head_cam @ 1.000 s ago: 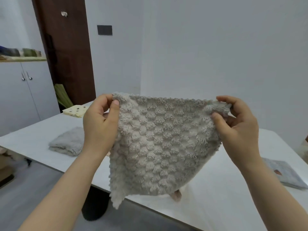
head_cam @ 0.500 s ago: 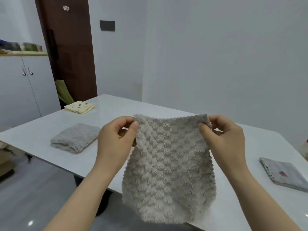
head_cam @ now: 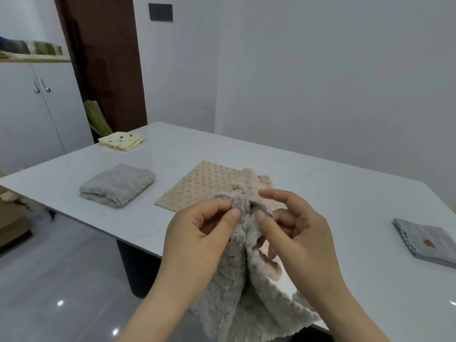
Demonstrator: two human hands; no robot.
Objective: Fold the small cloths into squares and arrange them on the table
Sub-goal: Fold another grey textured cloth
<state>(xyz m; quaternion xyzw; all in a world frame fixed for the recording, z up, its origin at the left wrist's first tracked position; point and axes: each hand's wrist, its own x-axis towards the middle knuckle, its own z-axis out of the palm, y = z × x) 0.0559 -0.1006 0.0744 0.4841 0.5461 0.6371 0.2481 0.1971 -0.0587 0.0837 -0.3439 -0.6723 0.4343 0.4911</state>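
Observation:
A fluffy grey-beige cloth [head_cam: 237,299] hangs doubled over the near edge of the white table [head_cam: 320,183]. My left hand [head_cam: 197,240] and my right hand [head_cam: 296,233] pinch its two top corners side by side, thumbs almost touching. Behind them a beige dotted cloth [head_cam: 204,186] lies spread flat on the table. A folded grey fluffy cloth [head_cam: 116,186] rests at the left. A folded yellow spotted cloth [head_cam: 121,141] lies at the far left corner. A folded grey cloth [head_cam: 427,240] with a small red mark sits at the right edge.
A white cabinet [head_cam: 29,102] and a dark brown door [head_cam: 103,58] stand at the left. White walls close the room behind the table. The table's dark pedestal [head_cam: 138,267] stands on the glossy grey floor [head_cam: 61,280] below the near edge.
My hands have come down and together, bringing the cloth's top corners to meet so it hangs doubled. The beige dotted cloth behind them has come into view.

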